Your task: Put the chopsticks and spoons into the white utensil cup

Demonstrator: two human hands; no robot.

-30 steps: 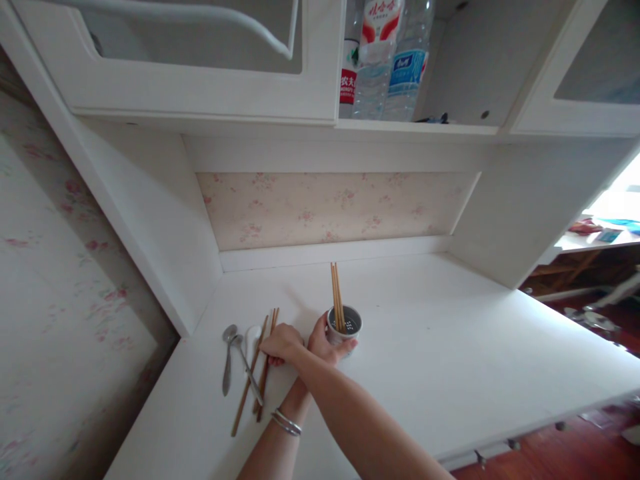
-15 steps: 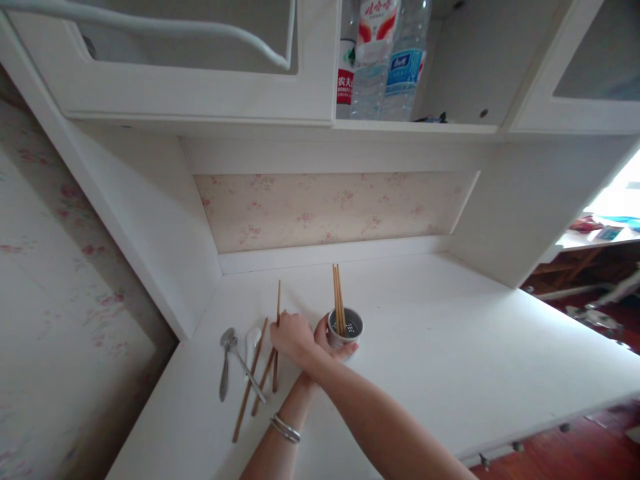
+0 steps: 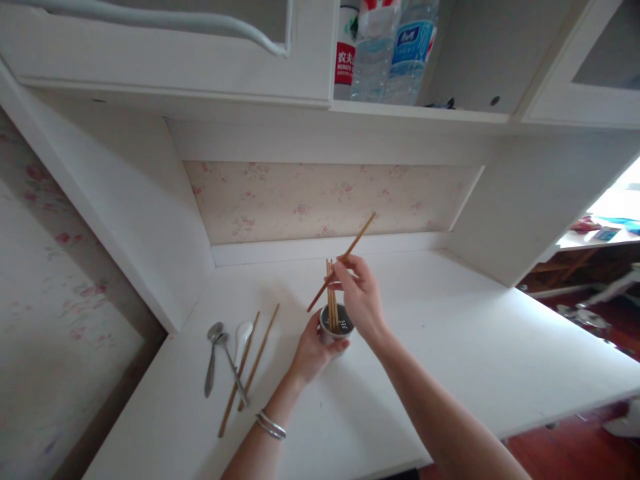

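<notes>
My left hand (image 3: 311, 353) is wrapped round a metal utensil holder (image 3: 330, 337) with small holes in its bottom. Several chopsticks (image 3: 331, 303) stand upright inside it. Above the holder, my right hand (image 3: 361, 293) pinches one chopstick (image 3: 360, 235), which slants with its darker end down to the left. To the left on the counter lie two loose chopsticks (image 3: 263, 345), partly crossed by a long-handled metal spoon (image 3: 233, 365). Beside them are another metal spoon (image 3: 211, 363) and a white spoon (image 3: 243, 337).
The white counter (image 3: 450, 333) runs off to the right, its front edge above a red floor. Overhead, a shelf (image 3: 420, 113) holds plastic bottles (image 3: 373, 60). A side panel (image 3: 100, 200) bounds the left, and floral wallpaper (image 3: 300, 200) covers the back.
My right hand has lifted a chopstick off the counter and carried it right, over the holder. My arms are no longer crossed. My left hand still grips the holder.
</notes>
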